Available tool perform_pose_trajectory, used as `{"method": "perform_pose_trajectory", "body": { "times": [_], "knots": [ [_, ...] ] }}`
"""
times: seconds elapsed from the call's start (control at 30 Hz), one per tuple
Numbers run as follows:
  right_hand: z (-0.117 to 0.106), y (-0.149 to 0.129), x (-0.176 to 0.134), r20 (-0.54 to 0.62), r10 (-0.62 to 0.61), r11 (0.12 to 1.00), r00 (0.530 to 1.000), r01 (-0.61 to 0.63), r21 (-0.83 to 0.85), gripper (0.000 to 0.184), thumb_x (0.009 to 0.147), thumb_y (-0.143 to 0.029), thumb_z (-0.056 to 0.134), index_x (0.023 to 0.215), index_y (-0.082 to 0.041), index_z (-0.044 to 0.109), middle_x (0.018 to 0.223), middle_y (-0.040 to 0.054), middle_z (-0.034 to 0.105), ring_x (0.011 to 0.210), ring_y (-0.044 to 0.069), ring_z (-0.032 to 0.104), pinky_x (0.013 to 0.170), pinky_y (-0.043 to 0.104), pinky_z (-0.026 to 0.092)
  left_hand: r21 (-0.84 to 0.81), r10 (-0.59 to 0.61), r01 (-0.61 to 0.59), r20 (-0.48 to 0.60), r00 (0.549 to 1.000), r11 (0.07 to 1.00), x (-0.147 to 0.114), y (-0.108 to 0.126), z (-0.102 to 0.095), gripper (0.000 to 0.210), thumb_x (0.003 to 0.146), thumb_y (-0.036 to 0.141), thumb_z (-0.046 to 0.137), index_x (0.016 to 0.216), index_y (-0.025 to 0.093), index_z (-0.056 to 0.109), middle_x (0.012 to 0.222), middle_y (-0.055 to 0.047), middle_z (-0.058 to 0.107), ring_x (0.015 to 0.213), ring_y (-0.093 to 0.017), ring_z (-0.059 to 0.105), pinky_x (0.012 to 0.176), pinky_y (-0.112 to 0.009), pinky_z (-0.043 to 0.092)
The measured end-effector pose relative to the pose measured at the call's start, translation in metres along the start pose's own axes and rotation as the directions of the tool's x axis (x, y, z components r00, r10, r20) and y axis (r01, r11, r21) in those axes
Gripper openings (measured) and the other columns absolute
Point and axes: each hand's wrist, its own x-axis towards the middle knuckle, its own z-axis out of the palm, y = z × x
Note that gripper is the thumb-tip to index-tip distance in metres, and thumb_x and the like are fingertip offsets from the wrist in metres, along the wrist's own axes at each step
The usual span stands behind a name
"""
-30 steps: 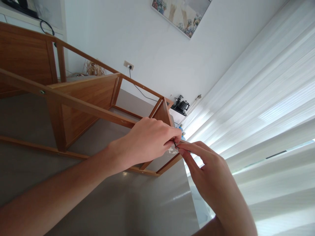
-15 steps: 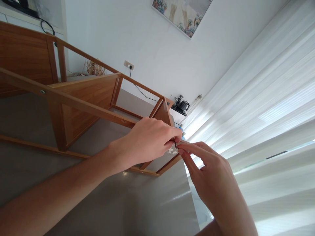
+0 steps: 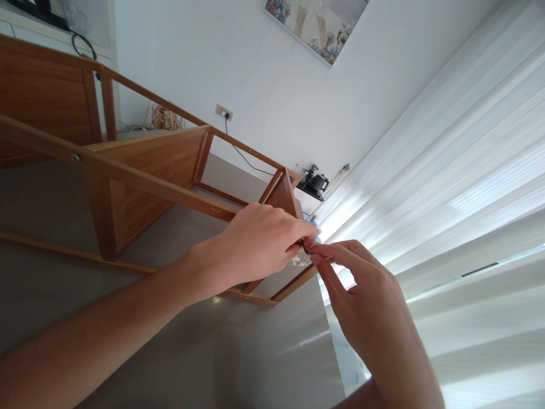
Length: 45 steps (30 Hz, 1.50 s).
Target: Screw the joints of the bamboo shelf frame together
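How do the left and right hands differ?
The left hand shows its back, fingers curled under; the right hand shows its thumb side, forefinger extended. The left hand hides part of the wooden shelf frame; the right hand, part of the curtain. Both are bare, fingertips near a small dark piece.

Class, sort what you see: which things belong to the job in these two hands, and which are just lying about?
In the job: left hand; right hand; small dark piece between them, too small to identify; wooden shelf unit.

Just about: black kettle; straw-like bundle; framed picture; wall socket; curtains.
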Motion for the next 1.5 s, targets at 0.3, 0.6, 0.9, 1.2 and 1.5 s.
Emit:
{"method": "perform_pose_trajectory", "body": {
  "times": [0.3,0.6,0.9,1.2,1.5],
  "knots": [
    [0.0019,0.0006,0.0006,0.013,-0.03,1.0,0.999,0.03,0.01,0.022,0.095,-0.023,0.056,0.104,-0.03,0.075,0.101,0.0035,0.068,0.08,0.016,0.065,0.061,0.027,0.05,0.001,0.002,-0.002,0.008,1.0,1.0,0.0012,0.0015,-0.0019,0.018,0.095,0.018,0.05,0.093,0.027,0.065,0.077,0.005,0.073,0.07,-0.015,0.067,0.055,-0.028,0.028],
    [0.0014,0.0006,0.0002,0.051,0.028,0.997,0.998,-0.032,0.076,0.022,0.098,-0.028,0.054,0.106,-0.028,0.075,0.101,0.0055,0.068,0.08,0.017,0.065,0.052,0.024,0.046,-0.004,-0.009,0.009,0.002,1.0,1.0,0.0002,0.0,-0.0007,0.019,0.094,0.017,0.05,0.092,0.027,0.066,0.075,0.005,0.073,0.069,-0.015,0.067,0.054,-0.027,0.027],
    [0.0007,0.0067,-0.001,0.038,0.007,0.998,0.999,-0.01,0.067,0.02,0.098,-0.029,0.055,0.103,-0.029,0.074,0.099,0.0034,0.067,0.082,0.016,0.065,0.054,0.023,0.047,-0.027,-0.014,0.014,0.013,1.0,1.0,0.0007,-0.0005,-0.0011,0.019,0.095,0.019,0.05,0.096,0.029,0.067,0.08,0.007,0.075,0.074,-0.015,0.069,0.056,-0.027,0.027],
    [0.0009,0.0077,-0.0001,0.02,-0.008,0.996,1.0,0.006,0.085,0.02,0.098,-0.029,0.056,0.106,-0.03,0.074,0.1,0.0027,0.066,0.082,0.014,0.063,0.049,0.02,0.045,-0.004,-0.015,0.015,0.017,1.0,1.0,0.0011,0.0003,-0.0014,0.019,0.095,0.018,0.05,0.097,0.029,0.066,0.079,0.006,0.074,0.071,-0.015,0.067,0.055,-0.026,0.026],
    [0.0018,0.0061,0.0008,0.012,-0.015,0.995,1.0,0.014,0.094,0.018,0.098,-0.029,0.055,0.101,-0.03,0.073,0.097,0.0014,0.065,0.077,0.013,0.06,0.051,0.02,0.046,0.007,-0.014,0.014,0.011,1.0,1.0,0.0004,0.0001,-0.0007,0.018,0.094,0.018,0.05,0.095,0.028,0.066,0.078,0.006,0.073,0.07,-0.015,0.067,0.054,-0.026,0.025]
  ]
}}
